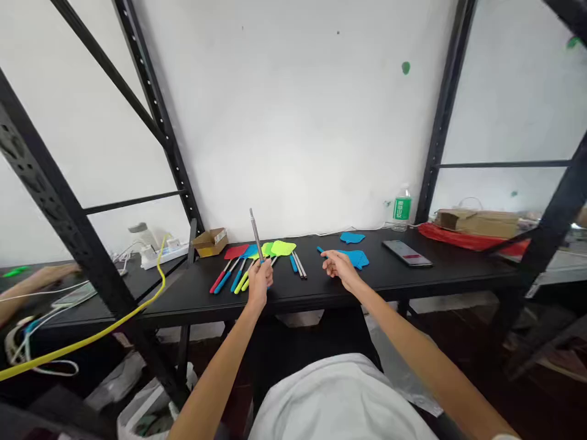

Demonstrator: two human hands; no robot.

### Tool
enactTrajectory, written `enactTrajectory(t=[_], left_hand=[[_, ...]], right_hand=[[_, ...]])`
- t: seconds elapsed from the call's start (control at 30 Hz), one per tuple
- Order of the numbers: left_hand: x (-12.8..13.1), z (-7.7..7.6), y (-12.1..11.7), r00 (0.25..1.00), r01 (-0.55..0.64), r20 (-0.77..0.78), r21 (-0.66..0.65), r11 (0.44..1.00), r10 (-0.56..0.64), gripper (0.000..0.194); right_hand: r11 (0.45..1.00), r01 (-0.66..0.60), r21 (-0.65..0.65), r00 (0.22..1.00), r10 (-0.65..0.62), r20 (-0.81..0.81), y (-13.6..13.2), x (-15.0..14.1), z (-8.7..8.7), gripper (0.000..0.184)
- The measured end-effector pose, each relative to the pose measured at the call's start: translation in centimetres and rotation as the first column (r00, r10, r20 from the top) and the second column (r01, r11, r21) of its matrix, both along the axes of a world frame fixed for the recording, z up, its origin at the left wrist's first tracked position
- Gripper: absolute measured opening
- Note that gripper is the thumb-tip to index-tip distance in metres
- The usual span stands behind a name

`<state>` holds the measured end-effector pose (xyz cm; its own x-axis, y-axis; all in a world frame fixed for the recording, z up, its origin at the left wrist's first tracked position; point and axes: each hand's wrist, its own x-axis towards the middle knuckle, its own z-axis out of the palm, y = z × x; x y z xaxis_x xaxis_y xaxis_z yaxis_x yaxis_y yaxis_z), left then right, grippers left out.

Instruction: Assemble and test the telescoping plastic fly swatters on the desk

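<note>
My left hand (260, 282) grips a thin metal rod (255, 235) that stands almost upright above the black table top (293, 293). Just beyond that hand lie several fly swatters with coloured handles, their red (236, 251) and lime-green (283, 248) flat heads overlapping. My right hand (339, 269) hovers open, its fingers reaching toward a blue swatter head (356, 258). A second blue head (352, 238) lies farther back. Between my hands are loose blue and metal handles (297, 265).
A small cardboard box (211, 242) and a power strip (165, 255) sit at the left. A co-worker's hand (52, 275) rests on a lower table beyond a yellow cable (137, 305). A phone (407, 253), a water bottle (402, 208) and black shelf uprights (444, 110) stand right.
</note>
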<state>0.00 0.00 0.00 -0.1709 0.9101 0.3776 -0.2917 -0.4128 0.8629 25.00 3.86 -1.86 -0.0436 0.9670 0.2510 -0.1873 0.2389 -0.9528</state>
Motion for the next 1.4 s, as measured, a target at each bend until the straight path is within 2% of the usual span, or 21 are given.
enactTrajectory(t=[0.27, 0.7, 1.03, 1.27, 1.4], left_hand=[[0.0, 0.1, -0.1, 0.999, 0.037, -0.014, -0.001, 0.999, -0.037, 0.036], [-0.2, 0.1, -0.3, 0.997, 0.066, -0.044, 0.027, 0.997, -0.065, 0.038], [0.0, 0.4, -0.9, 0.991, 0.007, -0.135, 0.091, 0.996, 0.006, 0.036], [0.0, 0.5, -0.9, 0.994, 0.058, -0.101, 0.088, 0.994, -0.049, 0.028], [0.1, 0.6, -1.0, 0.995, 0.046, -0.094, 0.092, 0.995, -0.037, 0.032]], right_hand=[[1.0, -0.009, -0.028, 1.0, 0.01, 0.007, -0.5, 0.1, 0.8, 0.038], [0.999, -0.021, -0.035, 1.0, 0.022, 0.018, -0.9, 0.1, 1.2, 0.035], [0.999, -0.025, -0.032, 0.999, 0.026, 0.026, -1.1, 0.1, 1.3, 0.035], [0.999, -0.026, -0.031, 0.999, 0.027, 0.029, -1.1, 0.0, 1.2, 0.034], [0.999, -0.022, -0.038, 0.999, 0.023, 0.032, -1.2, 0.0, 1.4, 0.034]])
